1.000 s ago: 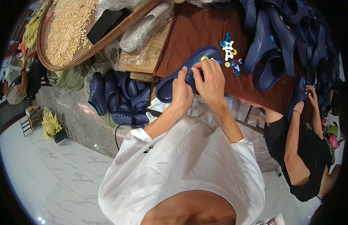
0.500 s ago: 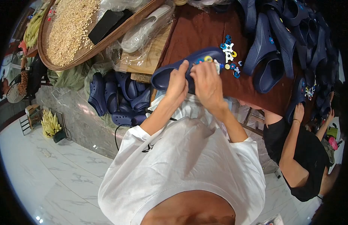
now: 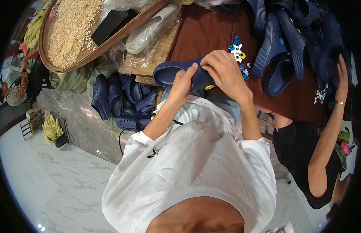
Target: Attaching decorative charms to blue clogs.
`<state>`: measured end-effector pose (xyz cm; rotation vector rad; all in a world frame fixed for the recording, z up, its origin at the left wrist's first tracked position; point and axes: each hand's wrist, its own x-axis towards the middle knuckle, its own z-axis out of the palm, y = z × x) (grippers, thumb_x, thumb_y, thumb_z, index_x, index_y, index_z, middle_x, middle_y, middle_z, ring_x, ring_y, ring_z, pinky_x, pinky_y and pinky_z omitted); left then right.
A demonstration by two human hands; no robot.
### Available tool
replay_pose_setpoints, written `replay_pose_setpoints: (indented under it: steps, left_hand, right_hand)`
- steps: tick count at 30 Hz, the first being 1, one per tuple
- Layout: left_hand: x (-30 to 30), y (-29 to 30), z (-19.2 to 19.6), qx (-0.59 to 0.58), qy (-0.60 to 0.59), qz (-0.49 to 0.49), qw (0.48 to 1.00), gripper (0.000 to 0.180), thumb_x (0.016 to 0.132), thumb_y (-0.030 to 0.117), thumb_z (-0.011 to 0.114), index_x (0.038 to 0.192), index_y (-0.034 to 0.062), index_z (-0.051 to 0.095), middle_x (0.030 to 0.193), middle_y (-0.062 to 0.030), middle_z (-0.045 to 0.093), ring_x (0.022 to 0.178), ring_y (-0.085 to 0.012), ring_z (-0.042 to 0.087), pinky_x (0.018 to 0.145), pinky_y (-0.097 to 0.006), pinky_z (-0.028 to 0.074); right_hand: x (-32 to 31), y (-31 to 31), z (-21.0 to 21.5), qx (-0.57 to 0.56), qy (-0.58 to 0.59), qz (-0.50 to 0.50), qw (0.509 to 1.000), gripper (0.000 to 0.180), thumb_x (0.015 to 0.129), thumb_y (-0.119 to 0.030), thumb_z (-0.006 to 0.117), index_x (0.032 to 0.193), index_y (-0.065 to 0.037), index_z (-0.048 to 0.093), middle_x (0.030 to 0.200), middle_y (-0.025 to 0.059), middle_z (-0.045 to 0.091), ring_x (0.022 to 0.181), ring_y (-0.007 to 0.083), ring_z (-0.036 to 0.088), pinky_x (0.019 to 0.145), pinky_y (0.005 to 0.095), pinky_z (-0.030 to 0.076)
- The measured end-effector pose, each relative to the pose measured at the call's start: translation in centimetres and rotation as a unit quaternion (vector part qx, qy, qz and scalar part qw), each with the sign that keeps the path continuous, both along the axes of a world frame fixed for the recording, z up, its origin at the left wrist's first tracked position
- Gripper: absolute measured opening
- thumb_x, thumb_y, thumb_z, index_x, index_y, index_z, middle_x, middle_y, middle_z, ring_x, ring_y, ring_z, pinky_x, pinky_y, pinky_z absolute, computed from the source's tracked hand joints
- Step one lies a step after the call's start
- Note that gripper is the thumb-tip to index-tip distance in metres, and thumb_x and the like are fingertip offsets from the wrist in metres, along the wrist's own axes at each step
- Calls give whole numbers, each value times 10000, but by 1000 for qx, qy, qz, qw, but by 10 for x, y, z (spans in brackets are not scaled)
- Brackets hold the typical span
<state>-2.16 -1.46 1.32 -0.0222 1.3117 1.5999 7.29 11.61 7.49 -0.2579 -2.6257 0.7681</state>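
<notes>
A navy clog is held sideways over the near edge of the brown-covered table. My left hand is closed around its middle, thumb on top. Over the toe end curls my right hand, its bent fingertips pressed against the clog's upper; anything between them is hidden. A round yellow charm shows on the clog's near side, just under my right hand. Beyond that hand lies a small cluster of white, blue and yellow shoe charms on the brown cloth.
Navy clogs crowd the table's right side. More navy clogs are piled at the left, below a wooden board. A round tray of pale kernels stands far left. At right, a co-worker's hand touches a clog.
The clog has turned in my hands, so its several toe charms no longer show and one yellow charm does. My right hand shifted slightly right. The co-worker's arm moved farther up the table.
</notes>
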Motion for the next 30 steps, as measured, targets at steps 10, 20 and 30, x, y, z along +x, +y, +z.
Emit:
replay_pose_setpoints:
  steps: [10, 20, 30]
  left_hand:
    - [-4, -2, 2, -24, -18, 9, 1000, 350, 924, 351, 594, 676, 104, 579, 565, 57, 502, 419, -26, 376, 381, -222, 226]
    - [-3, 1, 22, 5, -39, 8, 999, 265, 863, 287, 703, 764, 51, 636, 684, 23, 600, 538, -25, 519, 450, -190, 358]
    - [-4, -1, 15, -9, -64, 14, 998, 228, 805, 202, 747, 818, -13, 673, 750, -36, 655, 624, -65, 590, 541, -186, 442]
  right_hand:
    - [1, -10, 5, 63, 14, 14, 998, 157, 712, -19, 638, 840, -53, 554, 833, 71, 559, 860, 258, 553, 779, 378, 423]
    - [15, -43, -33, 10, 103, -73, 992, 158, 706, 10, 663, 829, -39, 577, 940, 89, 633, 892, 279, 630, 852, 430, 482]
    - [23, -58, -50, 4, 157, -99, 983, 185, 690, 38, 673, 827, -52, 588, 962, 81, 633, 990, 244, 636, 953, 450, 467]
